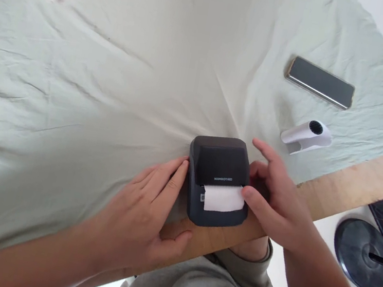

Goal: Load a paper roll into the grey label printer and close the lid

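My label printer [224, 161] sits near the wooden front edge of the surface [351, 184], turned slightly. It is black and dark blue, boxy with rounded corners, its lid glossy, and a white paper strip [224, 200] pokes out of the front and curves down over the casing.

My left hand [144, 212] lies along its left side, fingers together with their tips against the casing, thumb well apart from them. My right hand [279, 203] is at the other side: thumb tip at the strip's right edge, index finger raised apart, the rest curled by the casing. I cannot tell whether they pinch anything.

Bare wood shows just in front of the printer; wrinkled pale green cloth [123, 67] runs wide to my left and beyond. Right of that stretch lie a phone [320, 82] and a white curved holder [304, 136].

The lid reads "NIIMBOT", then characters too small to read. A little label beside the strip is partly covered.
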Available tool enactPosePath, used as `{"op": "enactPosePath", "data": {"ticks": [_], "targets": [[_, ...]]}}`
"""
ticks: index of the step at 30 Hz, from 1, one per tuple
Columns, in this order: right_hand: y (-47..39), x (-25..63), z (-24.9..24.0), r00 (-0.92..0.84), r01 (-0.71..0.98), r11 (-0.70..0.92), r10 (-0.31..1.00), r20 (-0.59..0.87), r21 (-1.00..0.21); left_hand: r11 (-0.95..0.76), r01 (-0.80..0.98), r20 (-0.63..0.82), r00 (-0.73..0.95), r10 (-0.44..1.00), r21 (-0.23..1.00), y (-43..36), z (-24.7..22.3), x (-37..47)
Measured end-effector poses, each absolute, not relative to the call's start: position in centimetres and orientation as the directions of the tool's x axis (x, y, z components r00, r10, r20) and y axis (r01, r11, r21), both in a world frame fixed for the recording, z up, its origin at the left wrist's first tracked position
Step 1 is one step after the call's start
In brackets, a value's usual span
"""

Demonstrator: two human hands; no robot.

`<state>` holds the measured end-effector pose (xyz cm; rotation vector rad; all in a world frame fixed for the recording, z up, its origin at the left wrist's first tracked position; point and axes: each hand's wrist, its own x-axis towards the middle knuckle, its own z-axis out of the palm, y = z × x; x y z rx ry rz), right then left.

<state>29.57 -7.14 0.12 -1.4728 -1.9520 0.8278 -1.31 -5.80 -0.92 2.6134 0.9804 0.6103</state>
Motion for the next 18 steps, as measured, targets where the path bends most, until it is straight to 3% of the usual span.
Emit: {"op": "enactPosePath", "data": {"ticks": [2,6,11,14,18], "targets": [[-6.7,29.6,1.0,-0.166,0.597,0.162,0.983,0.077,-0.786,-0.765,0.544,0.302,0.707,0.639,0.345,-5.7,-0.9,-1.4],[-5.2,28.8,3.0,-0.052,0.586,0.221,0.97,0.237,-0.779,-0.798,0.546,0.313,0.735,0.602,0.255,-5.6,-0.9,-1.3],[-3.7,26.9,4.1,0.065,0.544,0.391,0.862,0.502,-0.742,-0.799,0.536,0.32,0.733,0.6,0.271,-5.8,-1.1,-1.2],[-3.2,26.9,4.0,-0.096,0.639,0.424,0.872,0.48,-0.643,-0.797,0.533,0.331,0.726,0.603,0.284,-5.9,-1.1,-1.2],[-1.6,27.6,4.9,-0.479,0.792,0.534,0.844,0.241,-0.297,-0.796,0.532,0.328,0.726,0.605,0.29,-5.9,-1.1,-1.3]]}}
